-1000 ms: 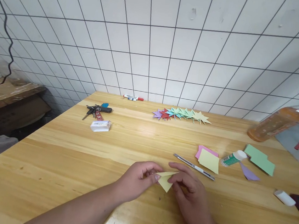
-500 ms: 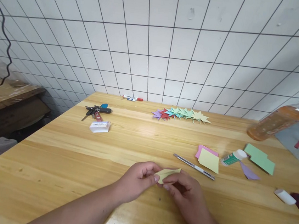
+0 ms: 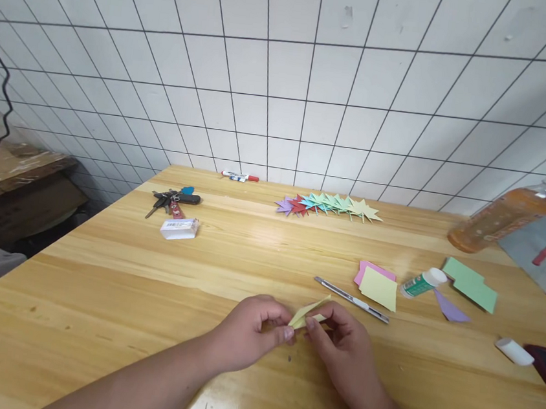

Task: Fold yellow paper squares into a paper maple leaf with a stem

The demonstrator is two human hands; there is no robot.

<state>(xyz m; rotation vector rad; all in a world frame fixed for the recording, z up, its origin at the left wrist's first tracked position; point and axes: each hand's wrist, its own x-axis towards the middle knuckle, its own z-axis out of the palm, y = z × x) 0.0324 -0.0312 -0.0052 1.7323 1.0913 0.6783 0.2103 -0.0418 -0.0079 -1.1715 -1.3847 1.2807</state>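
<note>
Between my two hands, just above the wooden table (image 3: pixel 111 304), is a folded piece of pale yellow paper (image 3: pixel 304 313). My left hand (image 3: pixel 260 328) pinches its left end between thumb and fingers. At the other end, my right hand (image 3: pixel 341 335) grips it with the thumb in front, and its fingers partly hide the paper. Two layers stand apart, with one flap pointing up to the right. A utility knife (image 3: pixel 351 299) lies just beyond my right hand. Behind that are yellow paper squares (image 3: pixel 378 289) on top of pink paper (image 3: pixel 366 269).
A glue stick (image 3: pixel 423 283), green paper squares (image 3: pixel 473 289), a purple paper triangle (image 3: pixel 450 308) and a white cap (image 3: pixel 514 351) lie right. A bottle (image 3: pixel 503 217) stands behind. By the wall are folded paper stars (image 3: pixel 326 205) and markers (image 3: pixel 239 176); keys (image 3: pixel 172 199) and a small box (image 3: pixel 179 228) are left.
The yellow paper has opened into two layers, with its upper flap now raised. My right thumb has moved up onto the paper. The whole view has shifted slightly.
</note>
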